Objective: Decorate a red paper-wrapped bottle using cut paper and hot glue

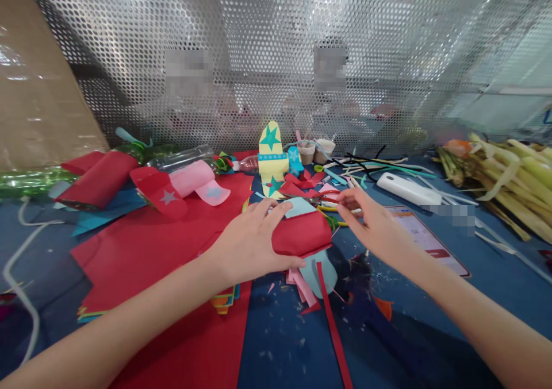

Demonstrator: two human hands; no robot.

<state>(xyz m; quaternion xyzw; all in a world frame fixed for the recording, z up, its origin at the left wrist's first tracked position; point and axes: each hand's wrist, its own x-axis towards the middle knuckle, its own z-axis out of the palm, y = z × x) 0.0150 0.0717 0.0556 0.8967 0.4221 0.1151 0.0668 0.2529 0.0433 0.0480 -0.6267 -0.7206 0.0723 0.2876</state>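
My left hand (254,237) rests over a roll wrapped in red paper (304,232), thumb below and fingers above, gripping it. Light blue paper pieces (319,271) stick out from the roll at its top and bottom. Just past it, my right hand (366,214) has its fingertips closed on the handle of a pair of scissors (325,196). The scissors' blades point left, behind the roll. A narrow red paper strip (331,326) lies below the roll, close to pink paper scraps (302,288).
Red paper sheets (172,274) cover the left of the blue table. Paper-covered bottles (101,179) lie behind them. A yellow paper rocket (272,162) stands at the back. On the right are a phone (425,237), a white device (407,189), a dark blue glue gun (375,314) and dried husks (509,176).
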